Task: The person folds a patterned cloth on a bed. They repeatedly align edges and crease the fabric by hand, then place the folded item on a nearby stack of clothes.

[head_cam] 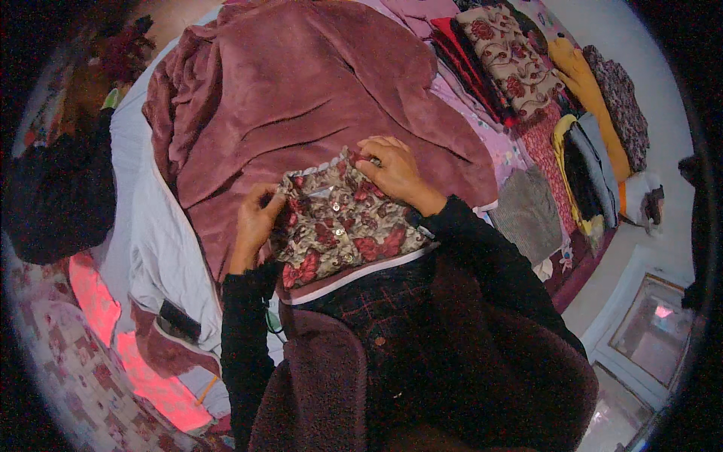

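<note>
A floral garment [361,226] with a row of light buttons down its front lies before me, red flowers on a pale ground. Its collar edge points away from my body. My left hand [257,223] pinches the garment's upper left corner between thumb and fingers. At the upper right of the collar, my right hand [395,169] grips the cloth with bent fingers. Beneath the garment spreads a dusty-pink plush blanket [316,85] with a white-bound edge, rumpled in long folds.
Folded clothes sit to the right, among them a rose-patterned cloth [508,62], a grey ribbed cloth [525,209] and a mustard cloth [593,101]. A white sheet [164,248] shows at left, with a dark flat object [179,319] by it. A paned window [649,327] stands lower right.
</note>
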The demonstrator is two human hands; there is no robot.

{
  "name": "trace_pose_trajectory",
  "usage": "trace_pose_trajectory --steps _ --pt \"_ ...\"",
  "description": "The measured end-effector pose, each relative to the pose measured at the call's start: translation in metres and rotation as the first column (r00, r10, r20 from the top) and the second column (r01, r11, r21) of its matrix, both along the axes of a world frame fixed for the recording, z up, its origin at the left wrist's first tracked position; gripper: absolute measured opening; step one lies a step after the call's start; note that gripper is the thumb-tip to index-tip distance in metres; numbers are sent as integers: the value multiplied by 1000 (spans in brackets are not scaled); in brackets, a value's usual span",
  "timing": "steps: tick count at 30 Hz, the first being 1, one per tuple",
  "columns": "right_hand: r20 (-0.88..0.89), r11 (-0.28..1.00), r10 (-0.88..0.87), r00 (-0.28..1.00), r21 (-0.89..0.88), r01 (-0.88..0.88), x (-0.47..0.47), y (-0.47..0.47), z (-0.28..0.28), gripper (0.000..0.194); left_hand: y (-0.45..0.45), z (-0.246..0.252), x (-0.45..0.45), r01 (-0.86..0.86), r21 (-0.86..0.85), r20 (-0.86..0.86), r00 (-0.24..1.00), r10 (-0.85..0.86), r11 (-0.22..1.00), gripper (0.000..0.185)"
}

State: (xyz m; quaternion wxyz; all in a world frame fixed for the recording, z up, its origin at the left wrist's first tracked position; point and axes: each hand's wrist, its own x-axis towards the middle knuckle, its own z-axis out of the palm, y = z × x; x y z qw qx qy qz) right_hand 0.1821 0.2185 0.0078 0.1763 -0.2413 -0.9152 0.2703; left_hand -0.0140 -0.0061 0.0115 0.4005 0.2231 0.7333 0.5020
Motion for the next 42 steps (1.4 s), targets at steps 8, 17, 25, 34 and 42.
trace_pose_trajectory --steps 8,17,25,34,42 --pt "-81 927 -66 995 -373 32 7 -6 15 21 1 -13 -3 -60 58 -148 987 68 997 12" --pt "100 954 -53 994 -290 80 7 -3 14 25 -3 -27 0 -33 -48 -382 924 12 998 14" --pt "-178 993 43 983 114 -23 11 -15 29 20 8 23 22 178 152 -841 539 33 972 16" --pt "140 937 329 934 -173 -304 2 -36 10 34 30 8 54 281 -320 -754 502 -423 905 25" --pt "154 932 358 921 -125 -341 3 -34 10 31 23 12 47 303 -243 -660 645 -386 921 19"
